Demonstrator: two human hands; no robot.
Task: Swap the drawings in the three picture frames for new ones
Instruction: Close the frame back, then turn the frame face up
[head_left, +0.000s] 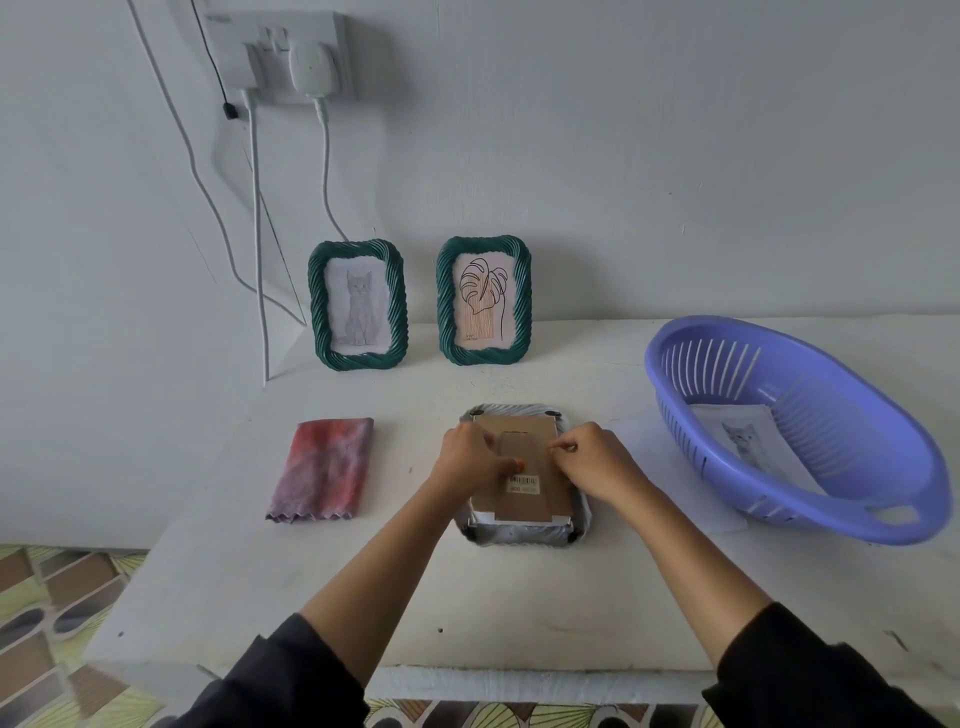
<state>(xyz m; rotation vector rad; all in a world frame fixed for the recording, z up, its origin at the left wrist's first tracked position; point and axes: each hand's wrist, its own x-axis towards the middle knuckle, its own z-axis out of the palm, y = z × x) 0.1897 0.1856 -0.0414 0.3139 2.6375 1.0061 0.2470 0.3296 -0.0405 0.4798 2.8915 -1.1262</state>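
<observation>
The head camera looks down on a white table (395, 587), where the third picture frame (524, 535) lies face down, its cardboard backing (540, 441) up and its long axis running away from the person. Both hands rest on that backing. The left hand (467, 457) presses flat near the backing's left edge, fingers spread, gripping nothing. The right hand (597, 457) sits at the right edge with thumb and forefinger pinched, likely on a retaining tab, though the tab itself is too small to see. Beyond this frame, two green frames, the cat frame (357, 305) and the leaf frame (484, 300), stand against the wall. To its right, a blue basket (810, 525) holds a cat drawing (748, 441). To its left lies a folded cloth (324, 467).
</observation>
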